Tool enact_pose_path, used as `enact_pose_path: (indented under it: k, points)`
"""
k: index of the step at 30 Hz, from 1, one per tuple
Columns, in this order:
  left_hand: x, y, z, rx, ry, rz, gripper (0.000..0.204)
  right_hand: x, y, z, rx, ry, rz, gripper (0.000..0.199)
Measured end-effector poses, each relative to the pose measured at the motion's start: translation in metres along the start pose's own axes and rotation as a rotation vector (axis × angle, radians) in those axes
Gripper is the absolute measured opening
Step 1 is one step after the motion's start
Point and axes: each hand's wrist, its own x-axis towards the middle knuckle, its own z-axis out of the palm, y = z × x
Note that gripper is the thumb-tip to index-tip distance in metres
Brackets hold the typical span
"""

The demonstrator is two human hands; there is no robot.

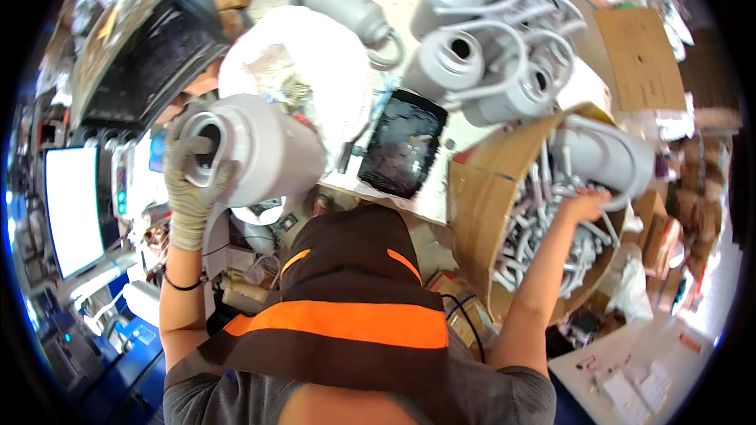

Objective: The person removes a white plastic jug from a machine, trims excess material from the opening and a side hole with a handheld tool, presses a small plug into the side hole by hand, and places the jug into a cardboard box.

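My left hand (189,169), in a pale knitted glove, is closed on the open neck of a grey canister (276,149). The canister lies tilted on its side in the air, its mouth toward the left, with some fingers inside the opening. My bare right hand (585,205) reaches into a cardboard box (482,212) full of loose grey curved handles (543,228). Its fingers are closed around a handle among the pile, partly hidden. Just beyond that hand, a grey canister with a handle (602,159) rests on top of the pile.
Several grey canisters with handles (445,63) crowd the table's far right; others (339,4) lie on their sides at the back. A white bag (339,59) and a black tray (403,144) sit between. A lit screen (72,208) stands at left.
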Motion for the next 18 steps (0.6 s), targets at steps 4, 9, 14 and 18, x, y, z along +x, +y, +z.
enact_pose_path:
  k: [4,9,14,18]
  points:
    - [-0.015,-0.012,-0.007,-0.201,0.034,-0.030,0.045,-0.075,-0.097,0.057,0.281,-0.330,-0.094,0.028]
    - [-0.030,-0.039,-0.022,-0.203,0.020,0.093,0.050,-0.378,-0.136,0.115,0.174,-1.156,0.433,0.025]
    - [-0.040,-0.057,-0.028,-0.239,0.050,0.107,0.050,-0.470,-0.136,0.118,0.233,-1.246,0.754,0.029]
    - [-0.046,-0.070,-0.029,-0.270,0.108,0.062,0.047,-0.488,-0.119,0.131,0.030,-1.411,0.879,0.032]
